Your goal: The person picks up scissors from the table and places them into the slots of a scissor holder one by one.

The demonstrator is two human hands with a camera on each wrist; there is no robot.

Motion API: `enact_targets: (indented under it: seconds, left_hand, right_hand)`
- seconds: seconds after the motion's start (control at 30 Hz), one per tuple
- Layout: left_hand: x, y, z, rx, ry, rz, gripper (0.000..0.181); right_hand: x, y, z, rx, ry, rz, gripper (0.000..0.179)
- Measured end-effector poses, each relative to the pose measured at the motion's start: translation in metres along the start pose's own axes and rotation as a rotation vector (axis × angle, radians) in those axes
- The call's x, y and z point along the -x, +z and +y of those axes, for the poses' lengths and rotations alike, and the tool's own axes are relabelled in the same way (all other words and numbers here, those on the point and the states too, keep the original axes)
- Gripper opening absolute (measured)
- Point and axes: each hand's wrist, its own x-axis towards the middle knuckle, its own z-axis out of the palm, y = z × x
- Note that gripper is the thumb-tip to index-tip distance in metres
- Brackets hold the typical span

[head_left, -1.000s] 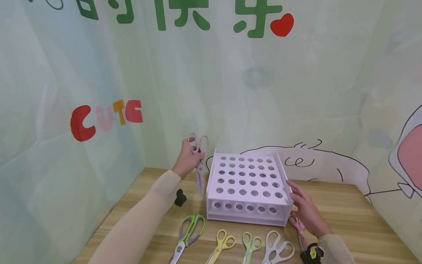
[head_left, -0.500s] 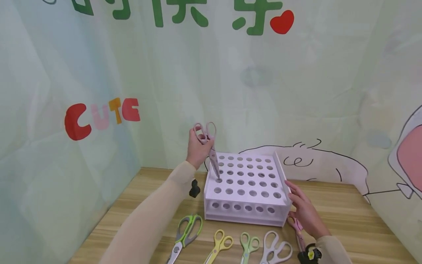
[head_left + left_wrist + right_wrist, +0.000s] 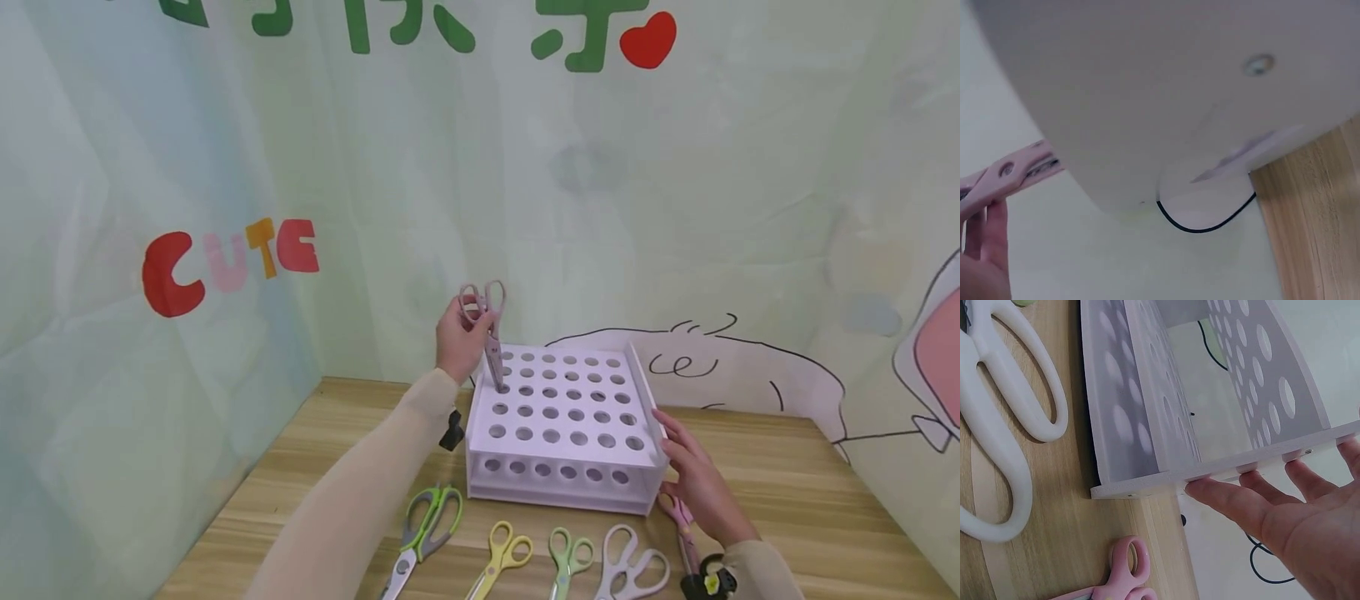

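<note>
My left hand (image 3: 456,343) pinches a pair of pale pink scissors (image 3: 493,354) near the handles, loops up and blades pointing down. The blade tip is right at a hole in the left column of a white rack (image 3: 562,451) with rows of round holes. In the left wrist view the scissors (image 3: 1007,170) stick out from behind the rack's plain side panel (image 3: 1166,94). My right hand (image 3: 703,483) rests its fingertips against the rack's right side panel. The right wrist view shows its fingers (image 3: 1225,497) extended along that panel's outer face.
In front of the rack lie green-and-grey scissors (image 3: 424,527), yellow scissors (image 3: 496,563), light green scissors (image 3: 563,565) and white scissors (image 3: 617,570). Darker pink scissors (image 3: 681,515) lie beside my right hand. A printed cloth (image 3: 420,167) hangs behind the wooden table (image 3: 795,475).
My left hand has carried the pale pink scissors right, from beside the rack to over its left column, and then slightly farther back. The right hand stays against the rack.
</note>
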Motion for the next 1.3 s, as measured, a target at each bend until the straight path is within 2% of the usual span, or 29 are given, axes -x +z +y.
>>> enact_targets:
  seconds: [0.2, 0.5, 0.73, 1.07, 1.3]
  left_hand:
    - [0.005, -0.006, -0.008, 0.000, -0.045, -0.104, 0.022]
    - [0.009, -0.009, -0.015, -0.099, -0.015, -0.210, 0.018]
    - [0.012, -0.010, -0.014, -0.165, -0.005, -0.233, 0.019]
    - [0.013, -0.010, -0.013, -0.174, -0.012, -0.246, 0.020]
    - [0.014, -0.009, -0.013, -0.192, -0.045, -0.263, 0.016]
  right_hand:
    - [0.000, 0.001, -0.001, 0.002, 0.000, -0.004, 0.054]
    - [0.001, 0.002, 0.000, -0.001, -0.012, -0.020, 0.053]
    - [0.001, 0.002, -0.001, 0.017, -0.014, -0.020, 0.055]
    - [0.001, 0.002, -0.001, 0.036, -0.001, -0.016, 0.054]
    - [0.000, 0.000, 0.000, 0.044, 0.000, -0.011, 0.054]
